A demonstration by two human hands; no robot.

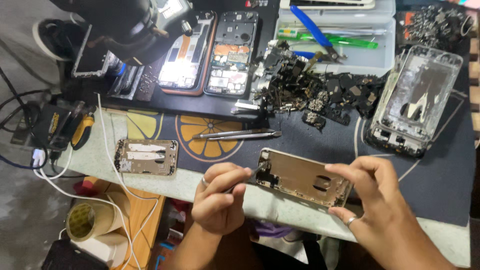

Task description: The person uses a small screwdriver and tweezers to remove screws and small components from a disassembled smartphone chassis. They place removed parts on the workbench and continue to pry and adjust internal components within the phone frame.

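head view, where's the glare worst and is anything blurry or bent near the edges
Head view: strongest glare on the opened phone under the black lamp, its lower part washed out white; the clear phone frame at right also shines. The left hand, the right hand and the gold phone housing look sharp; table edges bow from wide-angle distortion.
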